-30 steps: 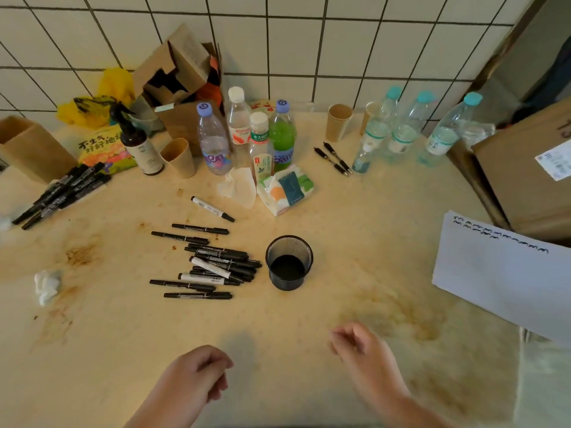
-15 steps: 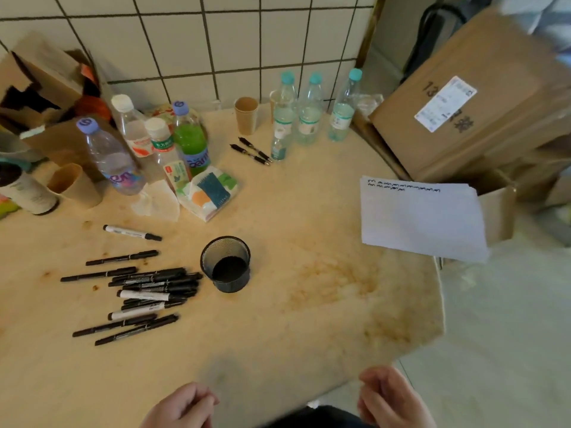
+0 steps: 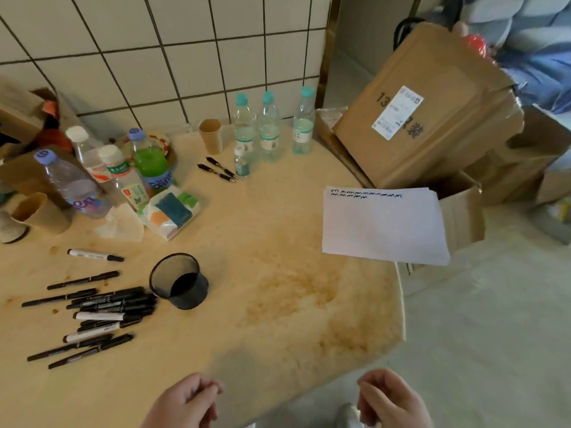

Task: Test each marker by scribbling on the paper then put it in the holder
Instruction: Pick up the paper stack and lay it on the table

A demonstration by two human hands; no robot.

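Note:
Several black and white markers (image 3: 102,310) lie in a loose pile on the beige table (image 3: 278,288), left of a black mesh holder (image 3: 178,281) that looks empty. One white marker (image 3: 94,255) lies apart, further back. A white paper sheet (image 3: 383,225) with two lines of black scribbles along its top sits at the table's right edge, partly overhanging. My left hand (image 3: 185,403) and my right hand (image 3: 392,400) hover at the near edge, fingers loosely curled, holding nothing.
Several drink bottles (image 3: 123,171) and three water bottles (image 3: 268,125) stand along the tiled wall, with paper cups (image 3: 211,135), a tissue pack (image 3: 170,211) and two pens (image 3: 217,169). Cardboard boxes (image 3: 423,112) are stacked right of the table. A person sits at the upper right.
The view has swung to the right, bringing the paper and the boxes toward the middle. Both hands have drawn back to the near table edge, still holding nothing.

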